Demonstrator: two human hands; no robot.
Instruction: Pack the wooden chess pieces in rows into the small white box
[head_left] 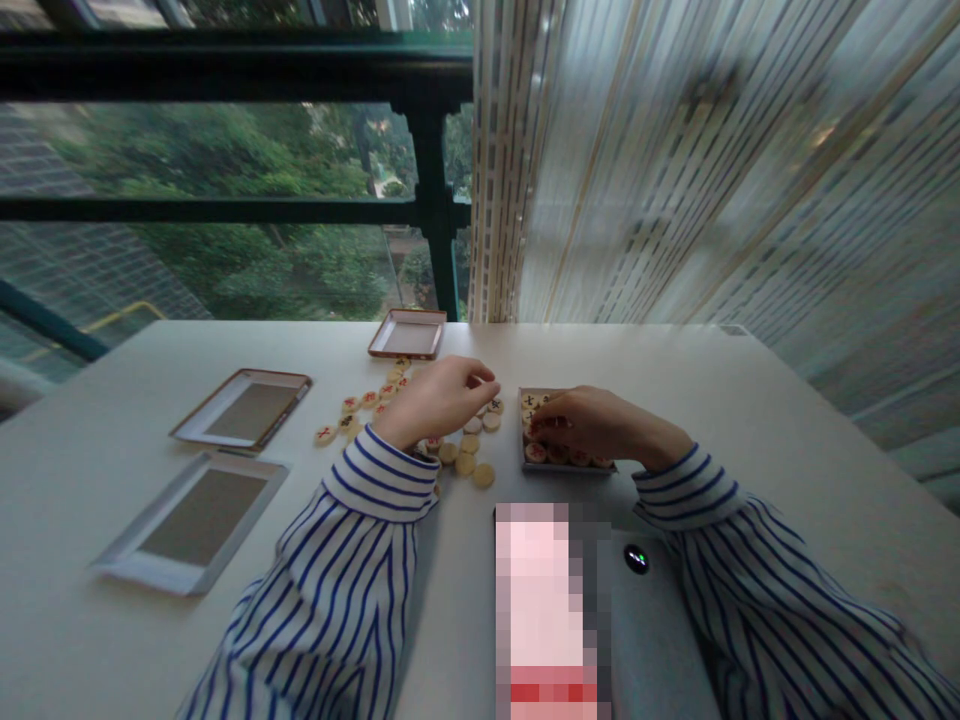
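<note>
My left hand (450, 395) hovers over a loose spread of round wooden xiangqi pieces (369, 398). Its fingers are bent toward the thumb, and whatever may be in them is hidden. Some pieces show red or black characters; others, like the plain disc (484, 475), show a blank face. Over a shallow box (570, 469) to the right is my right hand (589, 420), its fingers curled down among the pieces inside. Rows of pieces with characters upward, such as a red one (535, 453), fill its visible part. The hand covers the rest, and its fingertips are partly hidden.
Two shallow trays, a brown-rimmed one (262, 441) and a grey one (196, 582), lie at the left. Another tray (407, 354) sits near the far edge. A pixelated phone-like rectangle (540, 600) and a grey device (652, 640) are in front of me on the white table (795, 500).
</note>
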